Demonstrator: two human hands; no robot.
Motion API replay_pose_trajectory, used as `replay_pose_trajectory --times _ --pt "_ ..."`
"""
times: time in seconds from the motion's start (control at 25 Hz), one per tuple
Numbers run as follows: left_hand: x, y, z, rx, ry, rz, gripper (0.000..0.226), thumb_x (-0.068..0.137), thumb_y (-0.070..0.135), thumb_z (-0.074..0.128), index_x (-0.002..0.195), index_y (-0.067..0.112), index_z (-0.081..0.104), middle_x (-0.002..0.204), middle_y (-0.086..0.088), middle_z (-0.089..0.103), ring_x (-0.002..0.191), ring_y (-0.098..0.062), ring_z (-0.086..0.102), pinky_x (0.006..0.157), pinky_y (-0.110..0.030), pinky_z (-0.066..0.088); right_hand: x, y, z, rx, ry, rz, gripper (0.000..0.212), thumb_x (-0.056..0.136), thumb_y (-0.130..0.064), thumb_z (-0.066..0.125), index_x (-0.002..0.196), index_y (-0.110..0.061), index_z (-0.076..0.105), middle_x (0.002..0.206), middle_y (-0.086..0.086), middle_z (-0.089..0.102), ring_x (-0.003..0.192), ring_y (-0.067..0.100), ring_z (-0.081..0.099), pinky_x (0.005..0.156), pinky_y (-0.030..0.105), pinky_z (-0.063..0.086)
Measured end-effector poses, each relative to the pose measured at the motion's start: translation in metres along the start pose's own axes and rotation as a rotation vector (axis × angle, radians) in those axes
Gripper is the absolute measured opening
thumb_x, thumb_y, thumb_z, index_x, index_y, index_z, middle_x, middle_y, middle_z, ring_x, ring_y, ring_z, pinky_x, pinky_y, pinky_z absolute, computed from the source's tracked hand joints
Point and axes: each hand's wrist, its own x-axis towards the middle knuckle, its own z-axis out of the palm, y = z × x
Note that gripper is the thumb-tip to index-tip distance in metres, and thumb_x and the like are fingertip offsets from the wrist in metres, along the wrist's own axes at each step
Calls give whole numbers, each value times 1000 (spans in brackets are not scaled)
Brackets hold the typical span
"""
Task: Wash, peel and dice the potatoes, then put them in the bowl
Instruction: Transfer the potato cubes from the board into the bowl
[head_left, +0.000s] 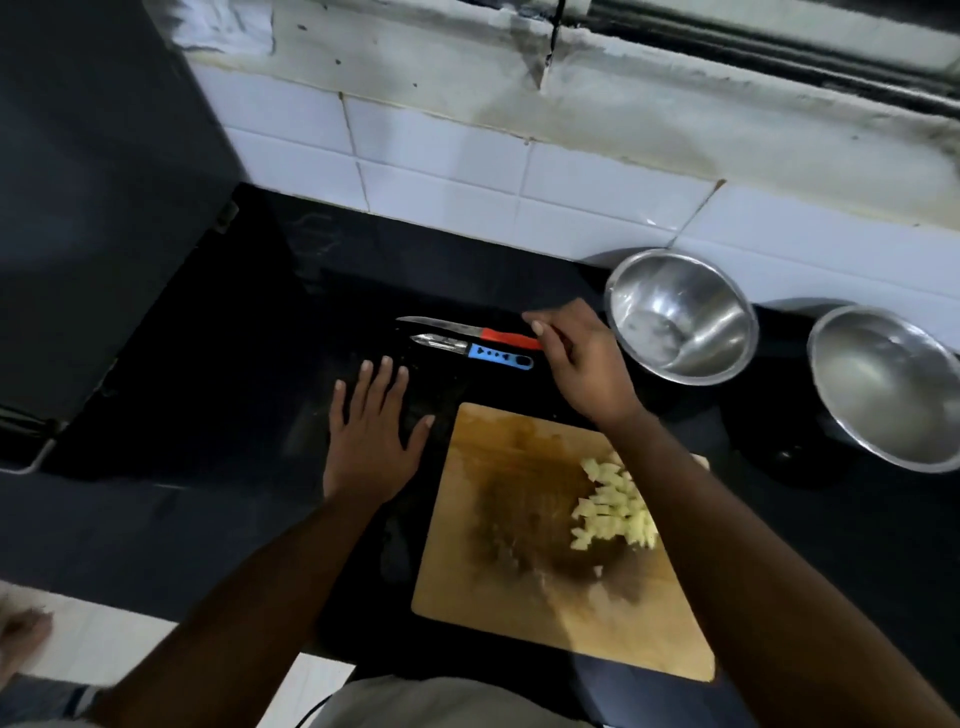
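Observation:
A pile of pale diced potato (613, 504) lies on the right side of the wooden cutting board (498, 597), partly hidden by my right forearm. A red-handled knife (452, 326) and a blue-handled peeler (498, 355) lie side by side on the black counter beyond the board. My right hand (582, 364) reaches over them, its loosely spread fingers at the end of the knife's handle, and the knife rests flat. My left hand (371, 441) is pressed flat on the counter left of the board, fingers apart. A steel bowl (722, 306) stands just right of my right hand.
A second steel bowl (883, 384) sits further right, near the frame edge. White wall tiles (467, 171) back the counter. A dark appliance side (104, 208) rises at the left. The counter's front edge runs below the board, with light floor beneath.

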Motion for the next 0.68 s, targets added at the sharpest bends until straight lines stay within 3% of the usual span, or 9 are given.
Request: replay_pose_trajectory --times 0.08,0.2,0.32,0.4,0.52,0.68 --pt "1 1 0 -40 21 -5 71 99 60 25 156 17 28 165 -4 20 155 -20 6 124 -51 9 -55 -2 -38 140 150 55 19 102 -15 55 114 -13 69 100 -1 66 96 12 62 84 31 50" --pt "-4 1 1 -135 123 15 69 98 58 32 150 14 41 157 -7 39 150 -22 25 122 -49 17 -133 26 -81 205 236 296 18 99 -22 54 112 -21 68 99 -2 65 94 19 63 80 36 54" --pt "-9 12 -9 -284 207 62 65 98 55 35 142 10 49 145 -10 52 139 -28 43 116 -50 27 -177 62 -90 47 91 273 28 92 -28 55 118 -27 66 109 -10 58 106 15 55 91 35 49" --pt "-11 39 -24 -327 212 182 61 96 54 39 136 11 55 137 -9 56 128 -30 50 111 -49 32 -185 68 -82 40 -22 272 38 92 -40 58 128 -31 61 122 -12 50 117 10 48 99 39 46" --pt "-24 108 -36 -370 57 451 57 95 54 42 140 21 51 143 0 51 133 -20 44 113 -37 27 -191 67 -67 26 -74 286 47 94 -54 55 136 -34 54 136 -10 43 129 10 42 108 39 41" --pt "-41 191 -18 -494 -81 464 56 100 53 43 151 30 37 152 11 40 137 -1 31 112 -31 26 -201 68 -47 -38 -34 237 44 97 -54 49 134 -32 55 140 -6 45 135 13 39 109 41 38"
